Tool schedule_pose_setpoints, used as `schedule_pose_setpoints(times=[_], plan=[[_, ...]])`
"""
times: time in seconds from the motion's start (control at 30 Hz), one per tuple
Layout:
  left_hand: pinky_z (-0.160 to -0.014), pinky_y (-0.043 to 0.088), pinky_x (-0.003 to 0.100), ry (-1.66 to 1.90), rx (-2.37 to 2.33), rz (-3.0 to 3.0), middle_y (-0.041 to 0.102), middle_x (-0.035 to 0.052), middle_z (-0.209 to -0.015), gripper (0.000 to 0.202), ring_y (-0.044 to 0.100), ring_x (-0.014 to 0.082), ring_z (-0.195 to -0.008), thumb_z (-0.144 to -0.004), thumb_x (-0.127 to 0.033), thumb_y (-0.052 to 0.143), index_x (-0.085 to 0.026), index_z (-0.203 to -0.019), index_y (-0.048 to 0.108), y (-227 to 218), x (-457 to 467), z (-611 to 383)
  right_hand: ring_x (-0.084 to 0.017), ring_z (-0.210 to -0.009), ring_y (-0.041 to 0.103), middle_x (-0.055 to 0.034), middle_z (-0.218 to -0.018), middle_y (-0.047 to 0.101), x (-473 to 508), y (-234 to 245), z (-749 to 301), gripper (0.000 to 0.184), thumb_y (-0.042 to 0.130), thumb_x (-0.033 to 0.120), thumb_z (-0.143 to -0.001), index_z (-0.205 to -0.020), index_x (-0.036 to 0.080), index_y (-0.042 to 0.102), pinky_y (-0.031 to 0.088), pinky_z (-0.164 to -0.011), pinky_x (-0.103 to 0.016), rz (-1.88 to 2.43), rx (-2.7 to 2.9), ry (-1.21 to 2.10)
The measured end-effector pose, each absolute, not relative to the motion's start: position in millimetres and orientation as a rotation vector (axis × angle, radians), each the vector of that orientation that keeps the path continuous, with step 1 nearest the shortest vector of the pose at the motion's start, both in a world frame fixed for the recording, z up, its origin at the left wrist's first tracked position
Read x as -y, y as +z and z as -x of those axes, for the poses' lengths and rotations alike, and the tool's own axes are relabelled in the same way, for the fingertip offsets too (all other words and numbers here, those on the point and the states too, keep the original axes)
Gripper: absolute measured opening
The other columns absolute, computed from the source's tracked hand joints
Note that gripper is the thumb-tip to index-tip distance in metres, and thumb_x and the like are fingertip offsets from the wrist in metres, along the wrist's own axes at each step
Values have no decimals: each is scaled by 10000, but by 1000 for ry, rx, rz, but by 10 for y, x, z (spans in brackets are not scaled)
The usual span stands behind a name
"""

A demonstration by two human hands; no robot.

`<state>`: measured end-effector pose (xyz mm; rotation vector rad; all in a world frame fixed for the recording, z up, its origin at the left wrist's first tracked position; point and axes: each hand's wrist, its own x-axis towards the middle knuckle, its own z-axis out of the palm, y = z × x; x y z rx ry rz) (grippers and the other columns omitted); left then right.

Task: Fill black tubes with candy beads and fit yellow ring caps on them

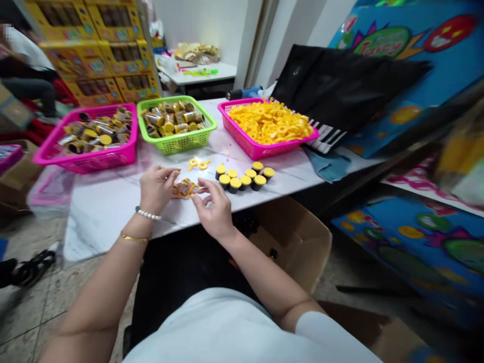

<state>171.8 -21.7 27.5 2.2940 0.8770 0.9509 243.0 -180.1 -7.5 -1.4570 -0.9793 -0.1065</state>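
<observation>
Small orange printed labels (184, 188) lie in a loose pile on the marble-patterned table (102, 212), between my two hands. My left hand (156, 187), with a bead bracelet and a gold bangle at the wrist, pinches a small orange label whose edge shows at the fingertips. At the right side of the pile is my right hand (215, 205), its thumb and fingers apart and the tips at the labels. Several black tubs with yellow lids (234, 183) stand grouped beyond it. Two yellow plastic ring pieces (198, 164) lie behind the pile.
Along the back stand a pink basket (91, 164) and a green basket (181, 143) of labelled tubs, then a pink basket (252, 148) heaped with yellow rings. A black bag (340, 96) leans at right. Below the table edge sits an open cardboard box (306, 242). A person (30, 60) sits far left.
</observation>
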Motion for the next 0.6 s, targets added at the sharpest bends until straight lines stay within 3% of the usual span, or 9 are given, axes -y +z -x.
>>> schedule_pose_setpoints(times=[0.17,0.33,0.5,0.6], plan=[[-591,427,245,753,-852,-2036,734,49,-700,290,616,165,-642,-726,-426,658,-157,-726,764,363,221,-1639,-155,-780,663,-130,-1068,668,1624,18,-2536,379,668,395,-840,-1119,140,639,515,-565,-231,1434,849,173],[-504,376,215,670,-735,-2015,658,24,-563,418,540,125,-538,-776,-524,615,-152,-605,697,422,447,-1517,-107,-458,548,-22,-626,657,1545,73,-2532,410,645,566,-816,-821,156,653,430,-445,-211,1331,799,660],[-509,396,208,886,-792,-1795,676,12,-738,358,504,92,-530,-793,-510,670,-161,-873,696,376,704,-1324,-90,-434,509,26,-512,587,1641,36,-2482,329,701,479,-779,-744,168,599,414,-466,-201,1315,718,654],[-574,434,222,1021,-839,-1773,667,17,-760,326,539,110,-599,-811,-492,680,-168,-843,678,322,806,-1209,-92,-442,508,24,-538,596,1674,20,-2423,296,718,442,-761,-732,169,606,427,-467,-207,1312,647,610]])
